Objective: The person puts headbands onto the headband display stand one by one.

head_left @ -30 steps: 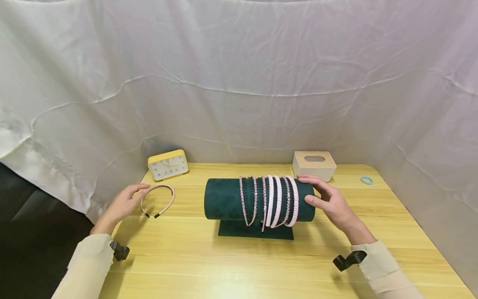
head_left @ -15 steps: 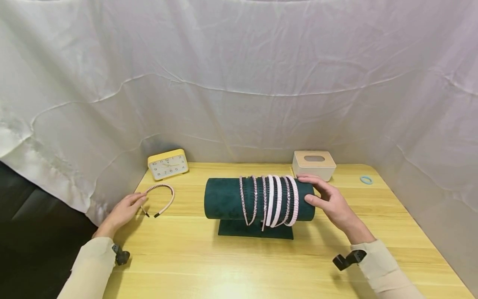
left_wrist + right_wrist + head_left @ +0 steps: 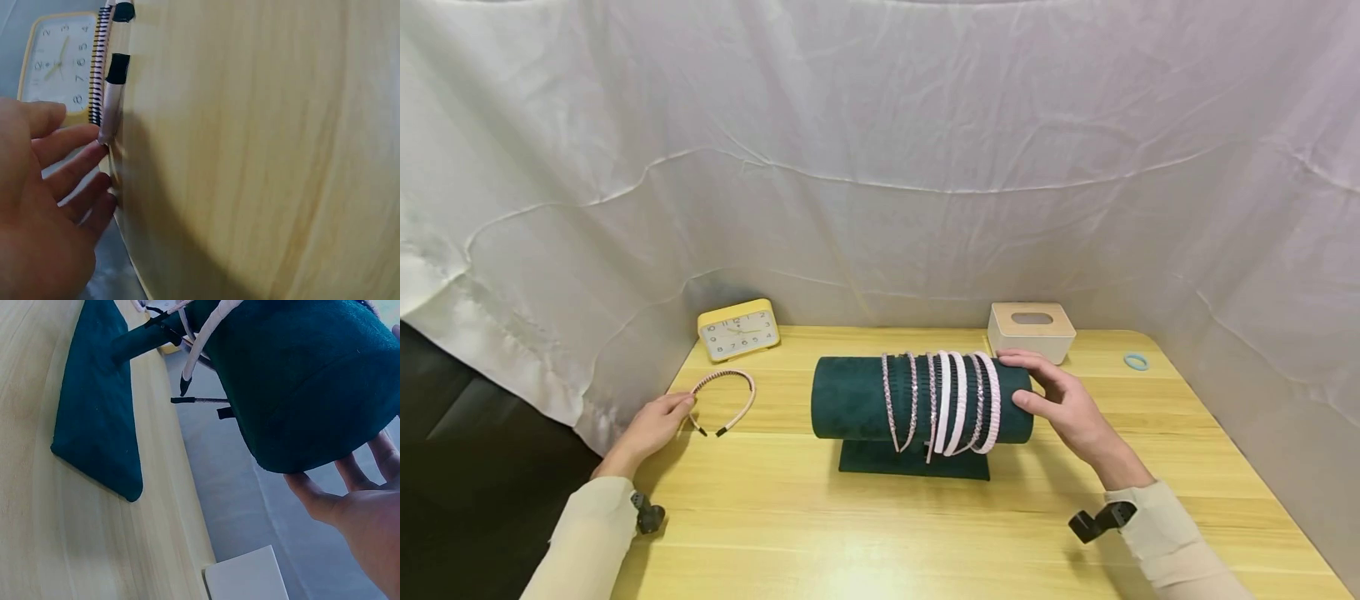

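Note:
On the left of the table lies a loose pale pink headband [image 3: 752, 388] with black tips. My left hand [image 3: 651, 427] reaches to its left side; in the left wrist view its loosely extended fingertips [image 3: 90, 133] meet the band just past a black tip, the thumb standing apart. A dark green velvet headband stand [image 3: 850, 398] carries several pink and white headbands [image 3: 960, 404] on the right half of its roll. My right hand [image 3: 1063, 408] holds the roll's right end, thumb in front and fingers over the top; part of its grip is hidden in the right wrist view.
A yellow alarm clock [image 3: 739, 332] stands behind the loose headband. A white tissue box [image 3: 1032, 332] with a wooden lid is behind the stand's right end. A blue ring [image 3: 1136, 362] lies at far right. Pale curtains [image 3: 880, 208] enclose the table.
My left hand has lowered beside the loose headband, its fingertips now at the band's left side. The headband has shifted slightly right. My right hand and the stand stay put.

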Demonstrator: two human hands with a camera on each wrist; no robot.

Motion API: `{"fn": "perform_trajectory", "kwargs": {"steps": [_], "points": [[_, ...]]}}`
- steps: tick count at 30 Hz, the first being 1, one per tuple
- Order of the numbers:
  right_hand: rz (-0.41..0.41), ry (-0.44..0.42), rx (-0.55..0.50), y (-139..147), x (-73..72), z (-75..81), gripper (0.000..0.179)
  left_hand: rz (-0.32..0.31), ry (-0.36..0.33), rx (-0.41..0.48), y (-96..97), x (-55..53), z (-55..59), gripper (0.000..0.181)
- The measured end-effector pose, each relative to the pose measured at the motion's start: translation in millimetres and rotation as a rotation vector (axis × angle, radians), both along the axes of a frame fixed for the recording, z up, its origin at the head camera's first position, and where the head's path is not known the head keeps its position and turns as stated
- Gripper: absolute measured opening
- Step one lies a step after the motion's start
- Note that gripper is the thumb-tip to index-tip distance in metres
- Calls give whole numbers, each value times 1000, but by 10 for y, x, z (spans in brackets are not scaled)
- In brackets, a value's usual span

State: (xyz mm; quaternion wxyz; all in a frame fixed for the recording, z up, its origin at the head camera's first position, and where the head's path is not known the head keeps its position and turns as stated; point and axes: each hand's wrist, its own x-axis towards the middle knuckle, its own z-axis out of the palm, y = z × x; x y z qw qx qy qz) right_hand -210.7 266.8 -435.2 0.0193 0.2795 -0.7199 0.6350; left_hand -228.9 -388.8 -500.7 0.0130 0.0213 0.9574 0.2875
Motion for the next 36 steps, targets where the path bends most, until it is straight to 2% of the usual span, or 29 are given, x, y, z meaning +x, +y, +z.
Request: {"fn": "perform_trajectory", "kwargs": {"steps": [8, 17, 25, 29, 36], "points": [[-2, 5, 6, -4, -2, 2, 49, -55, 27, -30, 128, 104, 16, 50], [-1, 2, 6, 2, 3, 5, 49, -106, 5, 3, 353, 364, 35, 52], [-9, 6, 4, 18, 0, -1, 49, -126, -8, -11, 580, 577, 139, 49], [-12, 6, 7, 20, 0, 1, 49, -122, -2, -12, 614, 595, 183, 50], [-4, 8, 2, 7, -2, -1, 49, -109, 25, 27, 566, 504, 180, 55]]}}
